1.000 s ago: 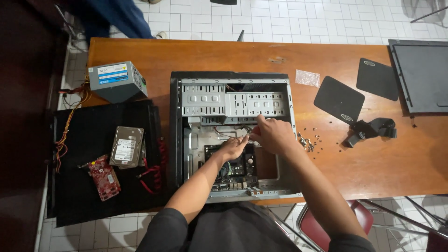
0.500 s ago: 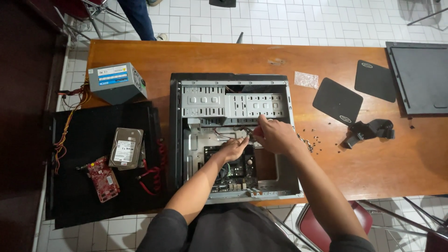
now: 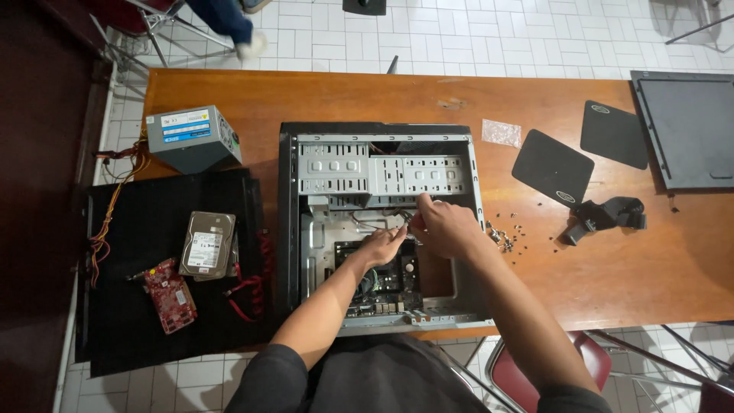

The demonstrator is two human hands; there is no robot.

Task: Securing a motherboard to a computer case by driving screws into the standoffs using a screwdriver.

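Working inside the open case [image 3: 306, 229], with both hands close together over its middle, just below the drive cage [image 3: 382, 172]. Little changed from half a second back: left hand [image 3: 380, 246] and right hand [image 3: 447, 228] in nearly the same spot, only nudged a touch, so likely mid-way through one fiddly step at the wires [image 3: 375, 222] above the board [image 3: 382, 279] rather than starting a new one. Left grip: fingers stretched out flat toward the wires, loose, nothing plainly held. Right grip: curled and pinched at the fingertips near the cage's lower edge; whether pinching a wire, a screw or nothing at all, cannot tell.

Lying flat on the bench [image 3: 612, 268], side panel off: grey metal shell, black rim, dark board in the lower half. Loose screws [image 3: 508, 233] scattered just right of the case. On a black mat [image 3: 138, 306] to the left: a hard drive [image 3: 208, 245], a red card [image 3: 170, 294] and red cables [image 3: 248, 287]. Power supply [image 3: 191, 138] at the mat's top edge.
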